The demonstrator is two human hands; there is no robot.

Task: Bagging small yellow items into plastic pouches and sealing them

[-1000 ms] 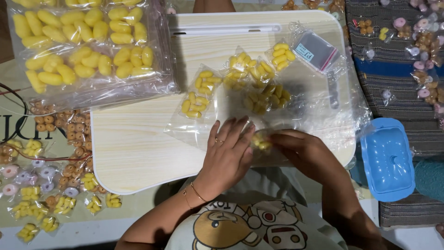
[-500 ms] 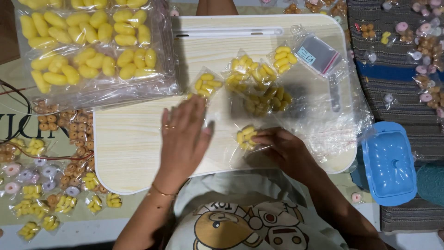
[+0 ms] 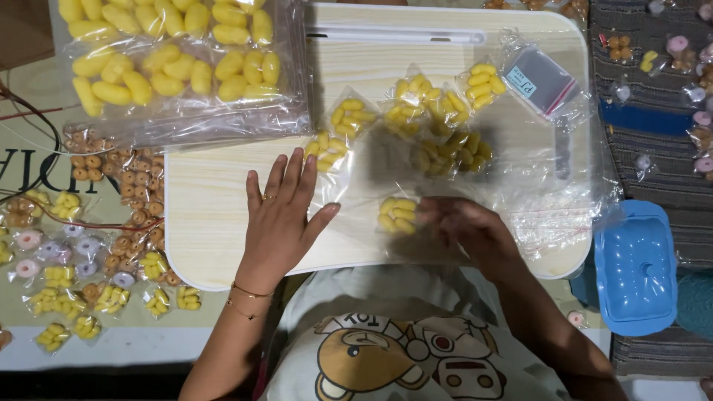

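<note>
Small packet [image 3: 397,214]: yellow pieces in clear wrap, lying near the table's [image 3: 215,193] front edge, just beside the right hand.
Right hand [image 3: 466,229]: blurred, touching the packet's side; grip cannot be told.
Left hand [image 3: 281,215]: flat, fingers [image 3: 286,174] spread wide, holding nothing, probably steadying.
Filled packets [image 3: 416,119]: heaped farther back, likely kept clear of working space.

Table: pale wood-grain lap table [image 3: 223,186] with rounded corners and a long slot [image 3: 394,35] near the far edge.
Floor left: printed mat [image 3: 30,171] under the table, strewn with small packets of yellow, brown and pink pieces [image 3: 96,260].
Floor right: dark striped woven cloth [image 3: 646,148], scattered with more small packets.
Beside table: blue plastic lidded box [image 3: 635,267], at right.
Light: even, soft, blurred at lower right.
</note>
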